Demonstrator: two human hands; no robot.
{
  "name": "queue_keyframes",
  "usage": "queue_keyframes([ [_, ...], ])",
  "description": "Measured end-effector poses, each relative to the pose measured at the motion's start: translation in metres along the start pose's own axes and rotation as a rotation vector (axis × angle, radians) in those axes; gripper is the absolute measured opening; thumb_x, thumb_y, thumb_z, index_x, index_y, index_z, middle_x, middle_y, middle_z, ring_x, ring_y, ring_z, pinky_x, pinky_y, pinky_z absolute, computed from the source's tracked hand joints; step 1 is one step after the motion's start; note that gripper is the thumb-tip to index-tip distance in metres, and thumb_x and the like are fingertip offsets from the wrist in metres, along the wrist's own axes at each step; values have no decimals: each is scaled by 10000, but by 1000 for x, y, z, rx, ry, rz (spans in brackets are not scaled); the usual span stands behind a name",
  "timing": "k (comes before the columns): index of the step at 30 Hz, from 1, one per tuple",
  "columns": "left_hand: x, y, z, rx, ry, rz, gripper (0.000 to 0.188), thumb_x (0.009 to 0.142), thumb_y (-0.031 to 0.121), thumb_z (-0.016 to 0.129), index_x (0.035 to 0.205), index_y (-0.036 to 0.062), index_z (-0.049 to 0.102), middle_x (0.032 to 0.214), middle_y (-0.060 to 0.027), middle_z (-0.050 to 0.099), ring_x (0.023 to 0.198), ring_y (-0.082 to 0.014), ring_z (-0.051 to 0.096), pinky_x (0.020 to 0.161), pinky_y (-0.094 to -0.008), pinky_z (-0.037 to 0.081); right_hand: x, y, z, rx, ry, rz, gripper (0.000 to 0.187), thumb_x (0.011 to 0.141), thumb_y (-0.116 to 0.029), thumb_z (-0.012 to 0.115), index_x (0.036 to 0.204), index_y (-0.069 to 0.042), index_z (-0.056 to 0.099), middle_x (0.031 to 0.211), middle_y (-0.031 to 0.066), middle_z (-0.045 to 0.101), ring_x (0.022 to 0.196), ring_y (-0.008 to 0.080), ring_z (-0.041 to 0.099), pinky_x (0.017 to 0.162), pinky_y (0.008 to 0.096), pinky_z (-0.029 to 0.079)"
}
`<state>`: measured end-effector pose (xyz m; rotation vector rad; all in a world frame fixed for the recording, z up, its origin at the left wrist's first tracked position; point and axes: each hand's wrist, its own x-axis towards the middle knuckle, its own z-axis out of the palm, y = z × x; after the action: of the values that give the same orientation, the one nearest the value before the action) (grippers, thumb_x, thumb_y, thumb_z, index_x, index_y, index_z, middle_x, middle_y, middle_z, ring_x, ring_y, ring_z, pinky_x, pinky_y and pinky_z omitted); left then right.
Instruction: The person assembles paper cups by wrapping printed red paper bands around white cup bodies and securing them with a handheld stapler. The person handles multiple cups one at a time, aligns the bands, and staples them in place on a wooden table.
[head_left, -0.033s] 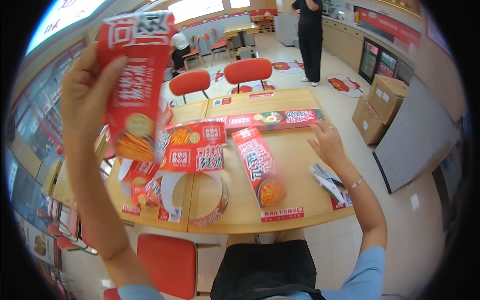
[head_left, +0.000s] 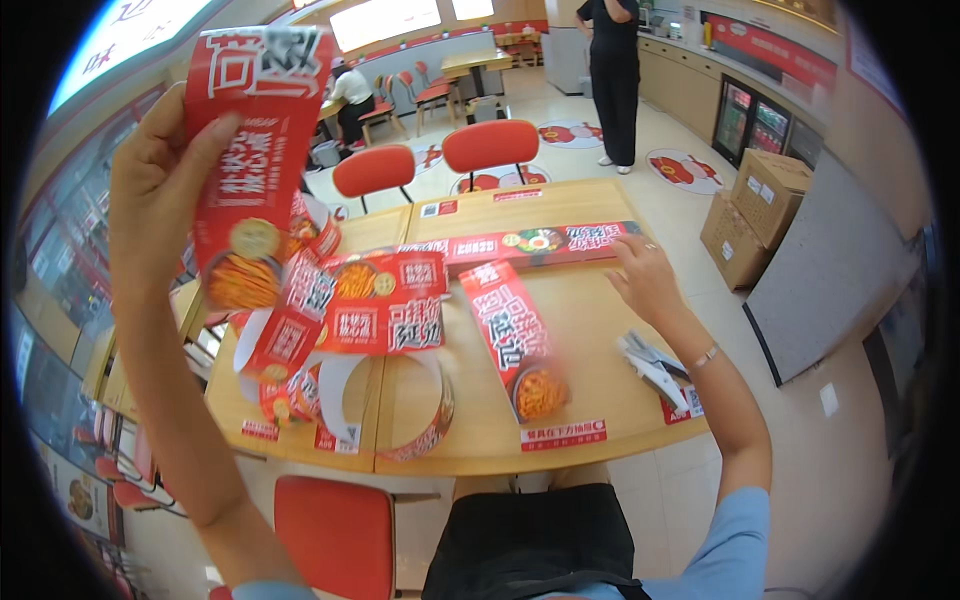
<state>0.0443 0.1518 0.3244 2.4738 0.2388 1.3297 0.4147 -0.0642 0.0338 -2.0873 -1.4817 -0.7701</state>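
My left hand [head_left: 165, 190] is raised high at the left, thumb and fingers closed on a red printed strip [head_left: 265, 150] with noodle-bowl pictures. Its lower part hangs toward a coil of similar printed strip [head_left: 385, 300] on the table, whose white back shows in a loop. At the right, my right hand [head_left: 645, 275] has its fingers apart, fingertips at the right end of a long flat red printed piece [head_left: 535, 242] along the back. I cannot tell whether they press on it. Between the hands a separate red printed piece [head_left: 512, 345] lies slantwise, partly blurred.
A grey and white hand tool [head_left: 655, 372] lies on the wooden table [head_left: 470, 420] near my right forearm. Red chairs [head_left: 490, 147] stand behind the table, another [head_left: 335, 530] at its front. Cardboard boxes [head_left: 755, 215] and a grey panel [head_left: 830, 270] stand at right. A person [head_left: 612, 85] stands behind.
My left hand and its strip have shifted slightly left. The strip's hanging lower part has swung, and more of the coil shows beside it. My right hand has barely moved.
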Motion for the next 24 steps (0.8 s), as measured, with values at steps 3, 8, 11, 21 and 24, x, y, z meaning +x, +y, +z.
queue_keyframes([
  [3, 24, -51, -2, 58, -157, -54, 271, 901, 105, 632, 1153, 9, 607, 980, -64, 692, 780, -98, 654, 688, -221, 531, 46, 22, 54, 95, -166, 15, 513, 716, -189, 762, 1154, -2, 571, 1212, 174, 576, 1121, 346, 545, 966, 424, 426],
  [8, 4, -154, 2, 477, -635, -101, 187, 774, 30, 670, 940, -26, 604, 762, -165, 591, 653, -187, 562, 641, -326, 459, 101, 17, 130, 257, -415, -67, 738, 613, -341, 831, 1217, -26, 546, 1271, 169, 558, 1192, 336, 514, 999, 389, 415],
  [11, -11, -180, 8, 497, -859, -304, 217, 754, 54, 697, 941, -18, 615, 761, -164, 609, 710, -213, 596, 679, -347, 477, 124, 13, 134, 299, -601, 25, 785, 606, -319, 835, 1258, -21, 516, 1291, 180, 550, 1212, 317, 510, 995, 372, 427],
  [21, -16, -160, 21, 511, -874, -523, 701, 701, 141, 789, 1321, 53, 476, 1336, -164, 504, 1240, -296, 491, 1013, -359, 410, 146, 17, 140, 292, -815, -17, 428, 642, -236, 791, 975, -25, 623, 888, 140, 662, 835, 304, 649, 690, 395, 511],
  [24, -29, -137, 26, 494, -862, -255, 764, 648, 181, 840, 1315, 67, 485, 1392, -165, 454, 1324, -323, 399, 1071, -397, 360, 151, 12, 132, 237, -877, -4, 401, 662, -228, 779, 969, -25, 619, 883, 133, 659, 817, 295, 649, 675, 393, 512],
])
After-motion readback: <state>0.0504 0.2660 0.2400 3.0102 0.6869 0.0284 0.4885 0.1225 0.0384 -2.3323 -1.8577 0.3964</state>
